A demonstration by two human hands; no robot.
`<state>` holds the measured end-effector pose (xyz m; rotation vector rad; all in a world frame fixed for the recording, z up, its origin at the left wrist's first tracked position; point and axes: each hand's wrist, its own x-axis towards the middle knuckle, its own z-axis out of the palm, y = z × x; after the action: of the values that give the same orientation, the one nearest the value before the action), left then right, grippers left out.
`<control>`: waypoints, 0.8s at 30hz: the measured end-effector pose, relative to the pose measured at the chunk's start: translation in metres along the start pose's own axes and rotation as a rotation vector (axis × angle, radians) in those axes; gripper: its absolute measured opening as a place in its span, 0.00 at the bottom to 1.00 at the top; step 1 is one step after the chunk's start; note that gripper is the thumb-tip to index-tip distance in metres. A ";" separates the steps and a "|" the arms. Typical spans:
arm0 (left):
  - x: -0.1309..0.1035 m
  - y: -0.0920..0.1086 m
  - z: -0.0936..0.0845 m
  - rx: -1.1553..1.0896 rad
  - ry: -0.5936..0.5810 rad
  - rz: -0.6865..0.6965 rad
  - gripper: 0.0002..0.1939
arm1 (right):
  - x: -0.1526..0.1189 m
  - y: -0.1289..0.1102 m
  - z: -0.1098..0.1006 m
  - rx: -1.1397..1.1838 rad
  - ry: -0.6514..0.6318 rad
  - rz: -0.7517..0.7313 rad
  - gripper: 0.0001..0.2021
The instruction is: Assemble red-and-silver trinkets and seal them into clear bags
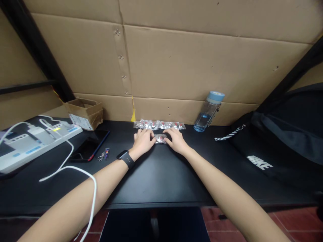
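Observation:
A small clear plastic packet (160,138) with something dark and a red mark inside lies flat on the black desk. My left hand (143,141), with a dark watch on its wrist, pinches the packet's left end between thumb and fingers. At its right end my right hand (177,140) does the same, fingers curled and thumb against the edge. Just behind both hands, several similar packets (170,125) lie in a row along the cardboard wall. Glare on the plastic hides what exactly they contain.
On the left are a white power strip (37,143) with cables, a phone (91,145), a keyring (104,155) and an open cardboard box (85,112). A blue-lidded water bottle (208,112) leans against the back wall. A black bag (275,148) stands at the right.

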<state>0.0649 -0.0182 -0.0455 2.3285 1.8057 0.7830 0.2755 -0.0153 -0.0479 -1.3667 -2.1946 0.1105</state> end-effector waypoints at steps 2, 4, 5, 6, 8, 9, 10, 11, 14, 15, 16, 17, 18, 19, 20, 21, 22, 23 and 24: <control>0.000 -0.002 -0.001 -0.004 0.029 0.098 0.10 | -0.001 0.000 -0.004 -0.016 -0.037 -0.125 0.14; 0.000 -0.006 -0.002 0.005 0.007 0.178 0.12 | -0.002 0.000 -0.007 -0.030 -0.107 -0.177 0.20; 0.000 -0.008 -0.002 0.011 -0.020 0.199 0.13 | -0.003 0.000 -0.009 -0.029 -0.143 -0.183 0.22; 0.000 -0.010 -0.003 0.014 -0.055 0.210 0.15 | -0.004 0.001 -0.010 -0.023 -0.172 -0.183 0.24; 0.000 -0.013 -0.004 0.005 -0.124 0.223 0.17 | -0.006 0.001 -0.011 -0.005 -0.201 -0.169 0.22; 0.000 -0.014 -0.005 -0.004 -0.148 0.232 0.18 | -0.006 0.001 -0.012 0.001 -0.200 -0.158 0.20; 0.000 -0.014 -0.006 -0.012 -0.162 0.242 0.19 | -0.006 0.000 -0.012 0.006 -0.193 -0.146 0.17; 0.000 -0.014 -0.006 -0.018 -0.165 0.249 0.20 | -0.006 -0.001 -0.013 0.012 -0.184 -0.131 0.15; -0.001 -0.014 -0.008 -0.031 -0.137 0.245 0.17 | -0.005 -0.006 -0.016 0.058 -0.143 -0.076 0.11; 0.000 -0.014 -0.008 -0.034 -0.124 0.234 0.15 | -0.004 -0.007 -0.017 0.080 -0.123 -0.053 0.11; 0.000 -0.014 -0.008 -0.038 -0.114 0.218 0.13 | -0.003 -0.009 -0.019 0.102 -0.102 -0.028 0.10; 0.001 -0.013 -0.008 -0.042 -0.109 0.198 0.12 | -0.003 -0.010 -0.021 0.122 -0.087 -0.004 0.10; 0.001 -0.013 -0.007 -0.048 -0.114 0.175 0.12 | -0.003 -0.011 -0.022 0.139 -0.079 0.019 0.10; 0.002 -0.013 -0.007 -0.055 -0.126 0.151 0.12 | -0.003 -0.011 -0.023 0.153 -0.079 0.042 0.10; 0.003 -0.012 -0.006 -0.064 -0.145 0.129 0.13 | -0.003 -0.010 -0.024 0.165 -0.087 0.063 0.10; 0.003 -0.011 -0.006 -0.074 -0.166 0.110 0.13 | -0.003 -0.009 -0.024 0.175 -0.098 0.081 0.10; 0.003 -0.011 -0.006 -0.081 -0.185 0.099 0.14 | -0.003 -0.008 -0.023 0.181 -0.108 0.095 0.10; 0.002 -0.010 -0.005 -0.085 -0.196 0.094 0.14 | -0.003 -0.007 -0.023 0.186 -0.115 0.104 0.11; 0.002 -0.009 -0.005 -0.085 -0.199 0.097 0.14 | -0.003 -0.006 -0.022 0.193 -0.118 0.110 0.11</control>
<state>0.0546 -0.0148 -0.0439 2.3596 1.5592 0.6007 0.2823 -0.0250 -0.0285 -1.4015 -2.1389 0.4431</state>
